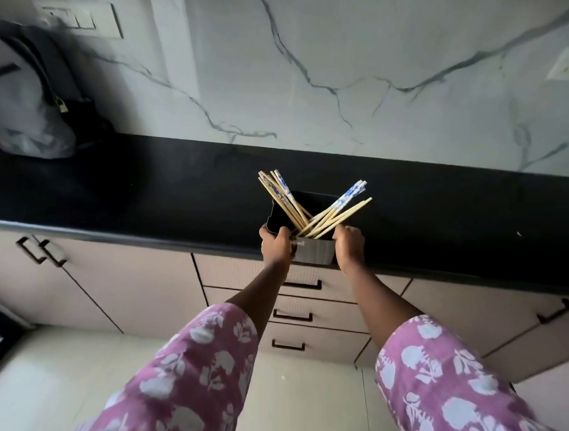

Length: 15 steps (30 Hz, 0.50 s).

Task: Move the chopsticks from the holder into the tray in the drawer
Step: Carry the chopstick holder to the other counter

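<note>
Hands meet at the centre of the frame, where I see a black rectangular plastic holder [314, 252] standing at the front edge of a black stone counter [148, 194]. The left hand [275, 244] wraps its fingers round the holder's left wall. The right hand [350, 246] curls over its right rim, so both hands grip it. Wooden chopsticks with blue-and-white patterned tops [337, 203] stand inside the holder, fanned into two bunches that cross in an X. One bunch leans to the upper left, the other to the upper right. Directly below, a stack of three pale pink drawers with black handles [308, 332] is closed. At upper left a grey and black bag [29, 93] sits on the counter against the white veined marble wall [346, 72].
</note>
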Available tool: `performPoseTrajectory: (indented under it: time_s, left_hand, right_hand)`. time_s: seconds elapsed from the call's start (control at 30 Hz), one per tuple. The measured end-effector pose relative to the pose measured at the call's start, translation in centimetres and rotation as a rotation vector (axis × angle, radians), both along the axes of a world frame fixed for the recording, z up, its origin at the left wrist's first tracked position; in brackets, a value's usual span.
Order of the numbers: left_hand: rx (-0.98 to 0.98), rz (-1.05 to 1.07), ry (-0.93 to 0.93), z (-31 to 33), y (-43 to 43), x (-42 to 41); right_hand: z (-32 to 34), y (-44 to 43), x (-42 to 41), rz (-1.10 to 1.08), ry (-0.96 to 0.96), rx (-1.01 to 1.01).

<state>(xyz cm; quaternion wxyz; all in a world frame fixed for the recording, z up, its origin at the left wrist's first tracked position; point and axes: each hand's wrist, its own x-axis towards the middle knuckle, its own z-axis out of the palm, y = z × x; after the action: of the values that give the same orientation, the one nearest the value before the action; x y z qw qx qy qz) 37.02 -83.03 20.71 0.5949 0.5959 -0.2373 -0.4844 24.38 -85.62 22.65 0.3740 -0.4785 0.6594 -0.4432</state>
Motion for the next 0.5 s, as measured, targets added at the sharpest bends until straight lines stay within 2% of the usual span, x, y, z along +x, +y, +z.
performPoseTrajectory:
  time_s: [0.3, 0.5]
  left_hand:
    - [0.091, 0.027, 0.005, -0.7, -10.5, 2.0]
    - [0.122, 0.022, -0.027, -1.8, -16.1, 2.7]
  right_hand:
    - [-0.1, -11.8, 1.8, 0.059, 0.006, 0.115]
    - [-1.4, -17.3, 2.8, 0.017, -0.031, 0.198]
